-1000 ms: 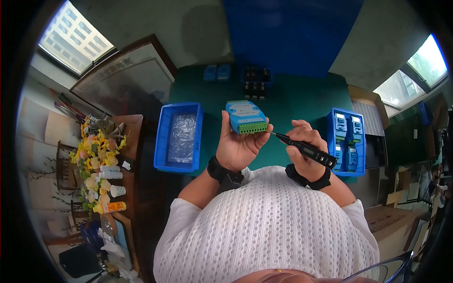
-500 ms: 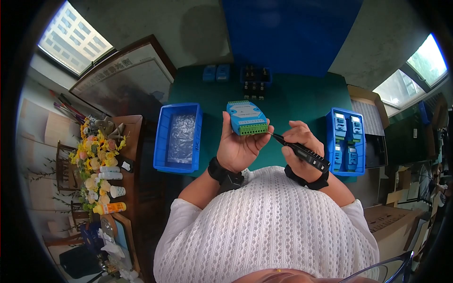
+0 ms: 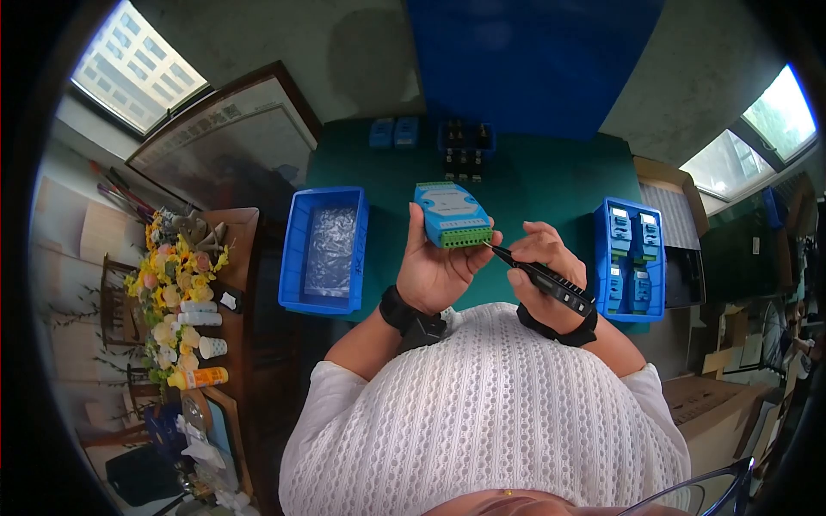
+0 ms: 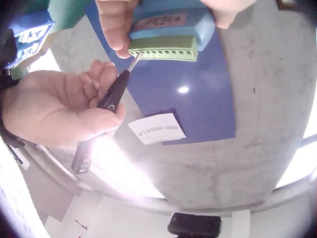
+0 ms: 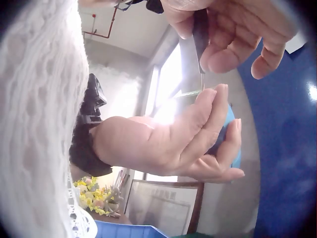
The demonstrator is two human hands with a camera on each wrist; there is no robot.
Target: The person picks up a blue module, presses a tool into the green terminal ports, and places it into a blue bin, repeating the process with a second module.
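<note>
The left hand (image 3: 436,273) holds a blue module (image 3: 449,211) with a grey label, thumb on one side and fingers beneath. Its green terminal block (image 3: 465,237) faces the body. A black screwdriver-like tool (image 3: 551,284) is pinched between thumb and fingers of the right hand (image 3: 555,271). In the left wrist view the thin metal tip (image 4: 134,61) meets the terminal block (image 4: 163,52) near one end. The right wrist view shows the left hand (image 5: 168,144) cupped round the module (image 5: 230,134), most of which its fingers hide.
On the green table (image 3: 533,185) stand a blue bin (image 3: 288,258) with clear plastic bags at left and a blue bin (image 3: 656,284) with several blue modules at right. Two blue modules (image 3: 394,132) and black parts (image 3: 463,163) lie at the back.
The right hand and tool have moved slightly left along the terminal block. The tool is turned a little in the fingers. The left hand keeps its hold, with the module slightly tilted.
</note>
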